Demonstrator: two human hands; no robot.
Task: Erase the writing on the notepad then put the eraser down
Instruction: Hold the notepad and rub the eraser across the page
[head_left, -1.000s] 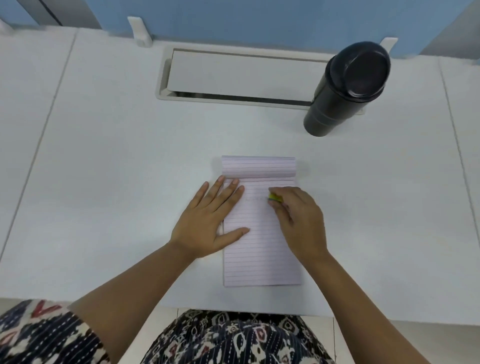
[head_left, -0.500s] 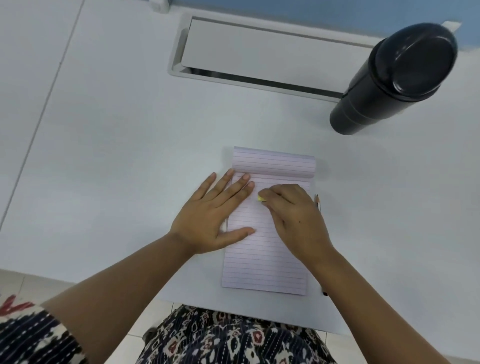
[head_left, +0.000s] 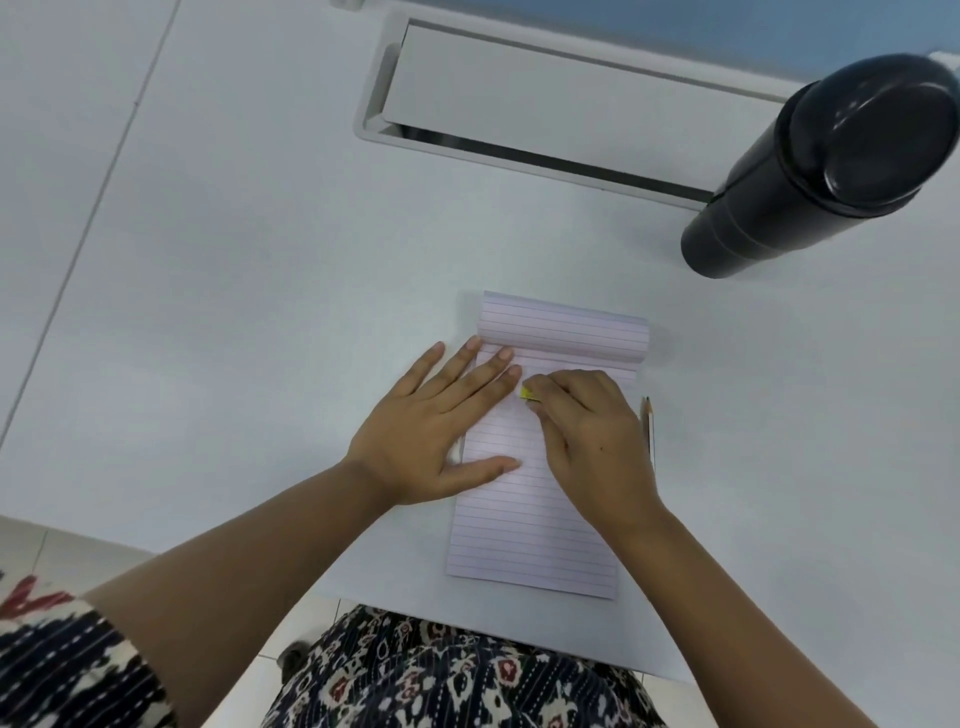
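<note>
A lined, pale pink notepad (head_left: 530, 540) lies on the white desk near its front edge, its top sheets rolled back. My left hand (head_left: 436, 431) lies flat with fingers spread on the pad's left edge and holds it down. My right hand (head_left: 592, 431) pinches a small yellow eraser (head_left: 529, 395) and presses it on the upper lines of the page, close to my left fingertips. My hands hide the writing there.
A pencil (head_left: 649, 431) lies along the pad's right edge. A tall black tumbler (head_left: 821, 166) stands at the back right. A metal-framed cable hatch (head_left: 545, 104) is set into the desk at the back. The desk's front edge (head_left: 519, 642) runs just below the pad.
My right hand has slid the eraser left across the upper lines, towards my left fingertips. The camera has moved closer and tilted, so the pencil now shows beside the pad.
</note>
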